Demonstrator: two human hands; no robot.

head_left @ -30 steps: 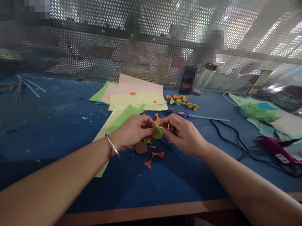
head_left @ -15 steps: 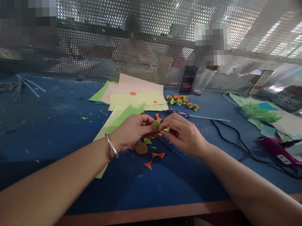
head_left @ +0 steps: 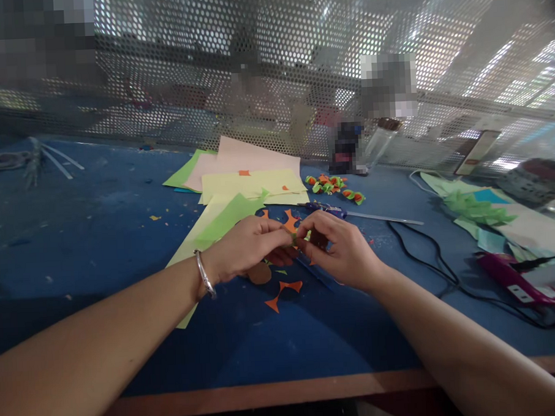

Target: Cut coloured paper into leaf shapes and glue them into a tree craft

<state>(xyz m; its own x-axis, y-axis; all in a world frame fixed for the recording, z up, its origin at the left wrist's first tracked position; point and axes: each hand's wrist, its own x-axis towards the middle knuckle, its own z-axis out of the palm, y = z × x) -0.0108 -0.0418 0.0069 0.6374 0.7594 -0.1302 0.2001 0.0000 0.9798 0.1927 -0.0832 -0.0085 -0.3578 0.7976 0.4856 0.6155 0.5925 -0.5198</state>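
The left hand (head_left: pixel 247 249) and the right hand (head_left: pixel 341 249) meet just in front of the stack of paper sheets (head_left: pixel 253 179), fingertips together and pinched from either side on a small green paper piece (head_left: pixel 293 235). The piece is held slightly above the blue table (head_left: pixel 99 234) and is mostly hidden by the fingers. A silver bracelet (head_left: pixel 203 274) circles the left wrist. A brown disc (head_left: pixel 261 273) lies under the left hand, nearer the viewer than the stack. An orange scrap (head_left: pixel 283 292) lies just beyond the disc, further from the stack. A cluster of folded orange and green pieces (head_left: pixel 334 186) sits just right of the stack. Purple-handled scissors (head_left: pixel 326 209) lie in front of that cluster. A black cable (head_left: pixel 426 250) runs well to the right of the stack.
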